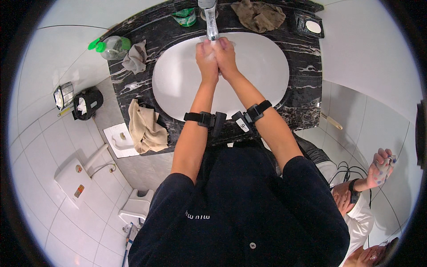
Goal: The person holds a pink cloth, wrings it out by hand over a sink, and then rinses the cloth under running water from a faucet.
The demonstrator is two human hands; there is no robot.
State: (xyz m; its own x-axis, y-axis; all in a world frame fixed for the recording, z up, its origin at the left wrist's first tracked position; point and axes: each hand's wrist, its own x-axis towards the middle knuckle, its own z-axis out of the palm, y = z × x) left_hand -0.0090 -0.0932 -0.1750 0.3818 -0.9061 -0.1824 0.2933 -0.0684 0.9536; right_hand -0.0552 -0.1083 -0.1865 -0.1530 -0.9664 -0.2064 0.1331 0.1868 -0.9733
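My left hand and my right hand are pressed together under the spout of a chrome faucet, at the back of a white oval sink. Water and some white foam show on them. The fingers curl, and whether something lies between the palms is hidden. A brown cloth lies behind the sink to the right, and a green and white packet to the left of the faucet. A black strap with a small device sits on each forearm.
On the black marble counter are a bar of soap in a dish, a green-capped bottle, a grey cloth and a beige cloth. Another person at the lower right holds a dotted cloth. A bin stands left.
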